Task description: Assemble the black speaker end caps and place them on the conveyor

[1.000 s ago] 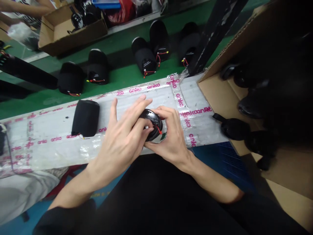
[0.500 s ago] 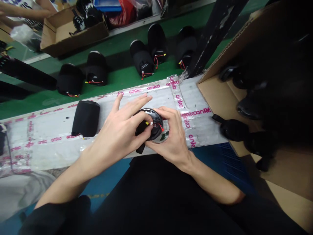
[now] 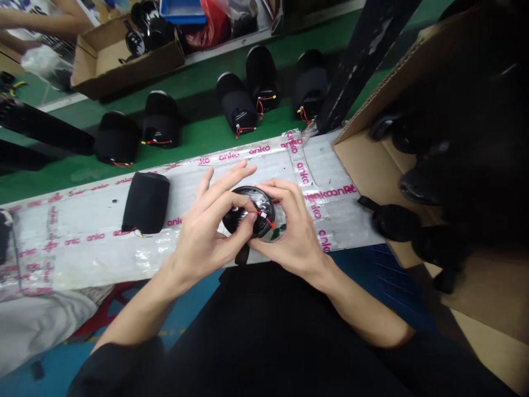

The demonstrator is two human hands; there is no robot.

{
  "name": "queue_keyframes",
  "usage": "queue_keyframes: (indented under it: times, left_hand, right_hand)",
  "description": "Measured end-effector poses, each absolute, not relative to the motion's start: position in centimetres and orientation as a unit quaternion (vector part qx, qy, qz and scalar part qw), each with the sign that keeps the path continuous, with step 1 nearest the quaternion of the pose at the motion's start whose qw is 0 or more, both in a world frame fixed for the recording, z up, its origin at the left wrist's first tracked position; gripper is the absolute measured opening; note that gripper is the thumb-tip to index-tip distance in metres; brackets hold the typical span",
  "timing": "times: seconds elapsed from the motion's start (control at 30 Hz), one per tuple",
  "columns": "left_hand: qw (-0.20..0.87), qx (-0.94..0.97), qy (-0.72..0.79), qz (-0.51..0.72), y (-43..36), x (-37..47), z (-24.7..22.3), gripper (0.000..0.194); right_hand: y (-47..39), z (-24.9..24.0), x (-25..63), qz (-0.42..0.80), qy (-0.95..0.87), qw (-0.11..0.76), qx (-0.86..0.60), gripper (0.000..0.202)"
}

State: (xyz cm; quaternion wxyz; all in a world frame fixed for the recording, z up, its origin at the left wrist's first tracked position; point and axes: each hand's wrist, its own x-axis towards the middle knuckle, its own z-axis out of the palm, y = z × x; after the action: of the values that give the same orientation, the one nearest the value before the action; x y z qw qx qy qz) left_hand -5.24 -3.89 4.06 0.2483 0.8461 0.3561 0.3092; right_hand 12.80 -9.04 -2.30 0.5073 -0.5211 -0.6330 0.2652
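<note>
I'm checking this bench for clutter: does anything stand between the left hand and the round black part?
Nothing visible does: the left hand pinches at the red wiring on the round black part, and the right hand curls around its right side. The black cylinder lies farther left, out of the way.

Single head-worn view, facing forward and steeply down onto the fingers point(image 3: 286, 194).
Taken from above and behind the fingers, fairly close: forearms point(image 3: 138, 314) enter from below them, dark clothing point(image 3: 256, 336) fills the bottom edge. Fingers sit near mid-frame; white bench point(image 3: 95, 262) crosses at a slant under them, far cardboard box point(image 3: 130, 70) beyond them to the left. Right of the fingers, open carton point(image 3: 370, 165); its dark inside seems unreadable.
</note>
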Motion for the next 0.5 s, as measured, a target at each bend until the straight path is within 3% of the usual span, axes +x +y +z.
queue_keyframes:
  times: [0.17, 0.23, 0.33, 0.4, 0.5]
  left_hand:
    - [0.428, 0.699, 0.417, 0.394, -4.6, -6.2, 0.4, 0.035]
    - [0.486, 0.628, 0.429, 0.431, -5.4, -5.2, -1.5, 0.039]
    - [0.488, 0.539, 0.434, 0.531, -6.4, -3.0, -3.3, 0.040]
    - [0.483, 0.513, 0.436, 0.560, -6.7, -1.9, -3.6, 0.040]
    - [0.482, 0.521, 0.438, 0.551, -6.7, -1.7, -3.7, 0.041]
  right_hand:
    - [-8.8, -1.7, 13.8, 0.293, -0.671, 0.449, -0.512, 0.072]
    - [-9.0, -1.7, 13.8, 0.293, -0.677, 0.443, -0.510, 0.074]
    - [-9.4, -2.2, 13.8, 0.332, -0.670, 0.443, -0.495, 0.081]
    - [-9.6, -2.7, 13.7, 0.400, -0.636, 0.472, -0.460, 0.081]
    - [-9.8, -3.7, 12.7, 0.467, -0.517, 0.569, -0.437, 0.059]
